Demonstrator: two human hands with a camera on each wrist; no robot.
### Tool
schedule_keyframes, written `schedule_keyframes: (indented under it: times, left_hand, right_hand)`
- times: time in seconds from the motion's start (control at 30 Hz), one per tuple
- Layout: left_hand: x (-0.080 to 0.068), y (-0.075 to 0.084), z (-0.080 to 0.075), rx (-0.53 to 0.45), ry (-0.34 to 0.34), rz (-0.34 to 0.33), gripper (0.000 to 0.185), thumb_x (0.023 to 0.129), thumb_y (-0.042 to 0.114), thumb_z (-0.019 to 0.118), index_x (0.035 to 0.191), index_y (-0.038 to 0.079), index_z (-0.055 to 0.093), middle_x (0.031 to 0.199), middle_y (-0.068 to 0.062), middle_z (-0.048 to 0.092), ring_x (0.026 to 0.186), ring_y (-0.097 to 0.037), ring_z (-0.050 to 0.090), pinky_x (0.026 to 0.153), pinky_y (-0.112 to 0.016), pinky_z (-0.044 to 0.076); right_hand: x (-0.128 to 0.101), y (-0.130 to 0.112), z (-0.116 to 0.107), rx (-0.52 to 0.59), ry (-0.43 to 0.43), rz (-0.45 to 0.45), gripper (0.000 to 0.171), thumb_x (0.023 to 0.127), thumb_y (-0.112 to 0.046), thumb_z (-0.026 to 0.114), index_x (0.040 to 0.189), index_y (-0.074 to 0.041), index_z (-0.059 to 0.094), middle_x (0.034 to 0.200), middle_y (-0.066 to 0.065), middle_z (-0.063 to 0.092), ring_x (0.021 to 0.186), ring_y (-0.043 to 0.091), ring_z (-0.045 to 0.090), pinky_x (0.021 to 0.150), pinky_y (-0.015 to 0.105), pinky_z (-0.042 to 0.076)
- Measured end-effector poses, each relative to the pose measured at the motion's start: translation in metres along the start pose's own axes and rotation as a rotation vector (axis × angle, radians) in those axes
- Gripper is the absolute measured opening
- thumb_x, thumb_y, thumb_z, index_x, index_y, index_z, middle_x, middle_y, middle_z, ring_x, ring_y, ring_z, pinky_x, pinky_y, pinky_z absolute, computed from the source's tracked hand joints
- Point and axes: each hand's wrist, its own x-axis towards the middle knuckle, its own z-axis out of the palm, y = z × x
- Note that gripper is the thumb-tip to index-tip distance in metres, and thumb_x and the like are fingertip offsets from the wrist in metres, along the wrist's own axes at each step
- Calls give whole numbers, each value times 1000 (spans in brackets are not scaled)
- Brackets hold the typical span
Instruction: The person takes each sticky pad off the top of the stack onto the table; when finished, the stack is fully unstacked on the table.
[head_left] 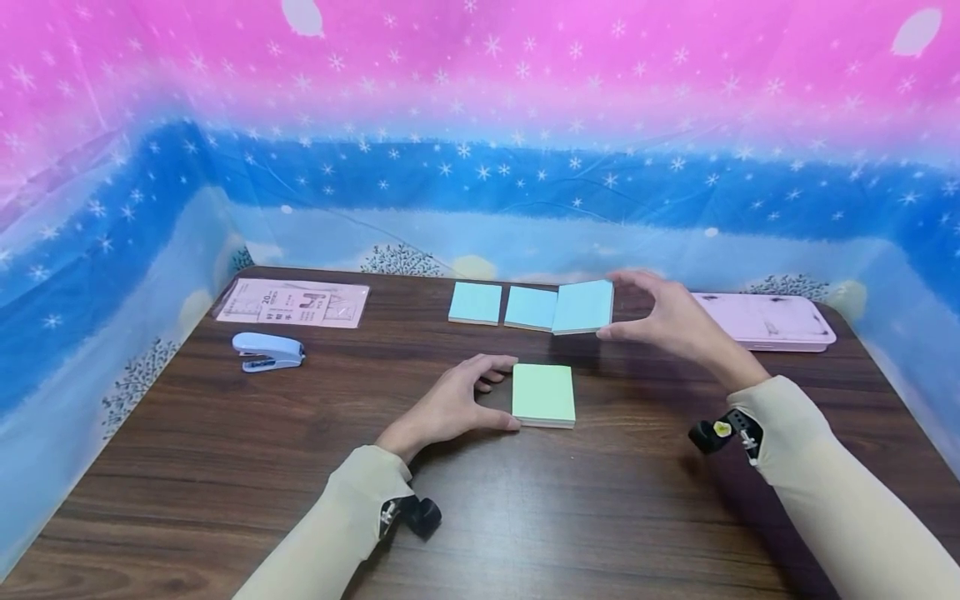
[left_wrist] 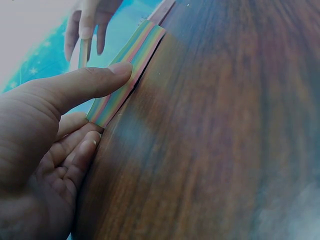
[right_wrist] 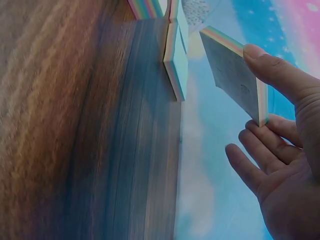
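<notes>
My right hand [head_left: 667, 321] pinches a blue-topped sticky note pad [head_left: 583, 307] between thumb and fingers by its right side. In the right wrist view the grey underside of this held pad [right_wrist: 232, 75] shows, raised off the table and tilted. Two more blue-topped pads, a left one [head_left: 476, 302] and a middle one [head_left: 529, 307], lie at the table's far side; the held pad overlaps the middle one in the head view. Nearer to me, my left hand [head_left: 453, 400] grips a green-topped sticky note pad [head_left: 543, 393] at its left corners. Striped layers show along the edge of this green-topped pad [left_wrist: 117, 95].
A light blue stapler [head_left: 268, 351] stands at the left, below a pink printed packet [head_left: 296, 303]. At the back right a pink flat case [head_left: 765, 321] lies partly behind my right hand. Patterned cloth [head_left: 480, 183] surrounds the brown wooden table [head_left: 480, 517].
</notes>
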Motion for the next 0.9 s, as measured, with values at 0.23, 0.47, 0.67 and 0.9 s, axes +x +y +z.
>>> schedule_keyframes:
  times: [0.23,0.47,0.67,0.9]
  left_hand:
    - [0,0,0,6,-4,-11,83,83,23,94,155,12,55,143,-1,59,127,-21,57,109,-39,48]
    - [1,0,0,17,3,-7,83,82,22,94,154,12,55,142,-2,60,127,-21,57,109,-38,48]
    - [0,1,0,13,2,-4,83,83,23,94,155,12,55,142,-2,60,127,-22,57,108,-39,48]
    - [0,0,0,10,0,2,83,83,23,94,155,11,54,143,-3,59,127,-23,57,108,-39,49]
  right_hand:
    - [8,7,-2,-7,-2,19,95,81,-48,93,158,-14,50,164,12,43,152,42,34,119,70,28]
    - [17,16,-1,-24,-7,23,95,82,-49,92,159,-12,49,162,14,46,149,42,38,118,68,31]
    - [24,21,0,-37,-13,24,96,82,-49,92,158,-10,49,158,17,49,145,43,42,117,66,34]
    - [30,26,2,-32,-33,15,96,83,-49,91,158,-8,48,155,20,52,142,43,47,116,64,37]
